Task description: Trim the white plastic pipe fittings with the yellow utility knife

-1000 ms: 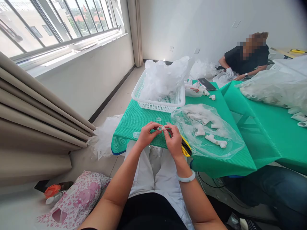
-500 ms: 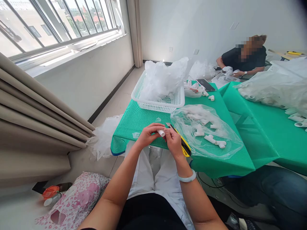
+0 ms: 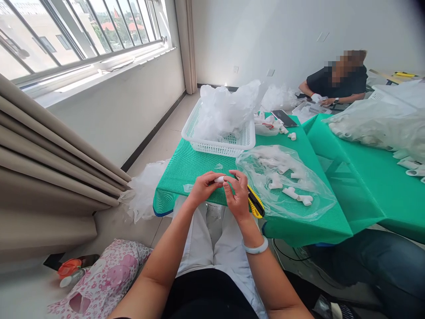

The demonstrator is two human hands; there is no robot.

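Bright daylight pours in from the wide barred window (image 3: 83,35), overexposed there; edges bend, corners darken, centre stays sharp.

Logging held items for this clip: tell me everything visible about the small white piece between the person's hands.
The small white fitting is a short, smooth, plastic-looking tube piece, lying roughly level above the near edge of the green table cover. The left hand pinches one end and the right hand the other, so fingers hide much of it. Its openings and exact shape cannot be made out.
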